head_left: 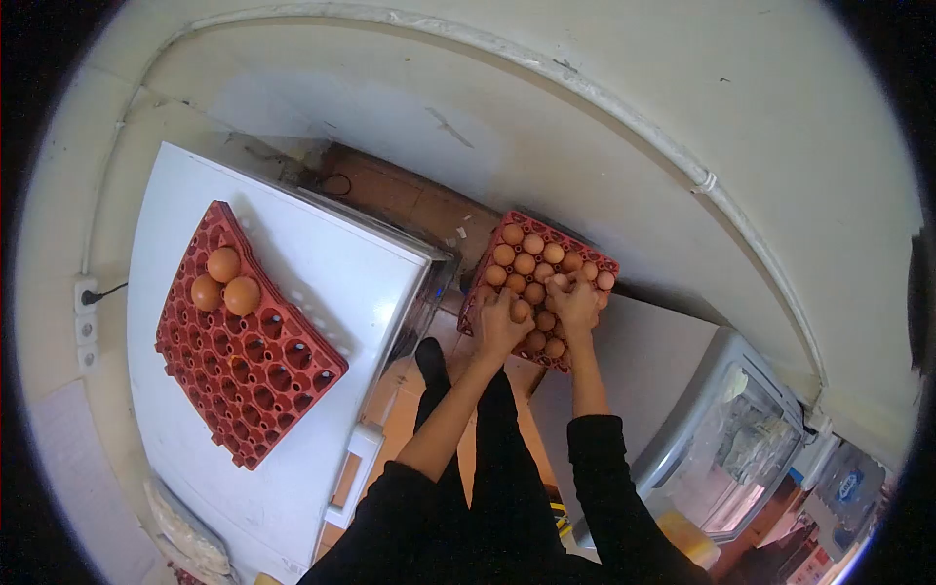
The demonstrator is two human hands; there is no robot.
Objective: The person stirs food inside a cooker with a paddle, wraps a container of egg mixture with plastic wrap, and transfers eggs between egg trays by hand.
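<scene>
A red egg tray (472, 304) with several brown eggs stands low between the white chest and the grey-sided appliance. Over its left part is my left hand (499, 327), fingers bent and closed around a brown egg (521, 311). My right hand (577, 304) reaches over the tray's right side, thumb and fingers closed on another egg (559, 282). Parts of the tray and some eggs are hidden beneath both hands. More eggs (525, 263) sit in the cups toward the wall.
On the white chest (370, 283) to the left lies a stack of red trays (244, 370) with three eggs (224, 263) in the top one. A grey-sided appliance (634, 361) with a glass front stands right. A pipe (546, 60) runs along the wall; sockets (87, 330) are far left.
</scene>
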